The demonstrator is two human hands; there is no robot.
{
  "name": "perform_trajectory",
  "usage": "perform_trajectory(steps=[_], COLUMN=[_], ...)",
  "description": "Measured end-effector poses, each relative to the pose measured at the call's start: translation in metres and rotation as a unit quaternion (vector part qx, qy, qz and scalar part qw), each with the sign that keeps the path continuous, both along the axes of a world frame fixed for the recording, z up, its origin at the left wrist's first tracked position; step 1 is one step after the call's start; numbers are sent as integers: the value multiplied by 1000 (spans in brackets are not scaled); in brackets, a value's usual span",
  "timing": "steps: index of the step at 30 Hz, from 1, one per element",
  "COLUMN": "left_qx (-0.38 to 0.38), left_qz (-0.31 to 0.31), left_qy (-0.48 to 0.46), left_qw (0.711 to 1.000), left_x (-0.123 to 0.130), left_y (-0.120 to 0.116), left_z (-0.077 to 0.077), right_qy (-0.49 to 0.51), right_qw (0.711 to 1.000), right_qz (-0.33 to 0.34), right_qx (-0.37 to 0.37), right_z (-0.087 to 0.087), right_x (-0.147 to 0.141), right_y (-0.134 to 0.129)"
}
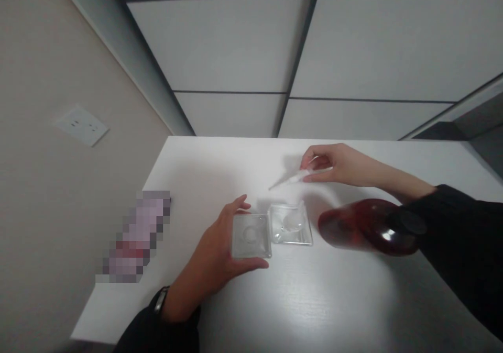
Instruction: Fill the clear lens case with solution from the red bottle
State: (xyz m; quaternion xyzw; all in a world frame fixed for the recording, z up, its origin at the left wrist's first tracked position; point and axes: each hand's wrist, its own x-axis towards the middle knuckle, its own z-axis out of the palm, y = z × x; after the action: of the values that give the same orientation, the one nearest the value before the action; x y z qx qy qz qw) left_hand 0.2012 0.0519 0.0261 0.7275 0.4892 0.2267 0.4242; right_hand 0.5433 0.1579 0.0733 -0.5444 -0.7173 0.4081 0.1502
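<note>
My left hand (220,248) grips a clear square plastic box half (251,235) by its edges, thumb along the near side and fingers at the far side. Just right of it is a second clear square half (291,225), with a clear rounded piece (293,220) in it. I cannot tell whether the two halves are joined. Above and to the right, my right hand (334,163) pinches a slim white pointed tool (294,177), its thin tip directed left and down; its exact kind is unclear.
A dark red bottle with a black cap (365,226) is on the white table (306,295), below my right forearm. A pixelated pinkish item (135,238) lies at the table's left edge. Beyond are a wall with a socket plate (81,125) and white panels (236,44).
</note>
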Motion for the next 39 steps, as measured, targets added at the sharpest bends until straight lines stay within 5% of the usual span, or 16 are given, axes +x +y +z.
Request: perform_trajectory(steps=[8,14,18,22,26,30,34,39], left_qx=[-2,34,126,202,231,251,271,277], left_qz=[-11,-29,-57,-68,-136,-156,-152,-140], left_qy=[16,-5,-35,-15,142,286,315,328], left_qw=[1000,999,990,977,953,912,897,892], left_x=[-3,-3,-8,-2,26,52,61,60], left_y=[1,4,6,11,17,19,20,14], left_z=[1,-3,-1,14,35,53,57,54], right_qy=[-4,-17,10,33,36,22,-48,-183], right_qw=[995,993,991,963,932,921,926,923], right_qz=[97,87,-22,-131,-175,-138,-69,-9], right_qx=[23,76,135,234,317,364,367,337], right_z=[-22,-3,27,43,40,26,22,42], right_x=[-16,-7,19,42,36,11,-14,-47], right_y=[16,12,-23,-86,-157,-206,-215,-190])
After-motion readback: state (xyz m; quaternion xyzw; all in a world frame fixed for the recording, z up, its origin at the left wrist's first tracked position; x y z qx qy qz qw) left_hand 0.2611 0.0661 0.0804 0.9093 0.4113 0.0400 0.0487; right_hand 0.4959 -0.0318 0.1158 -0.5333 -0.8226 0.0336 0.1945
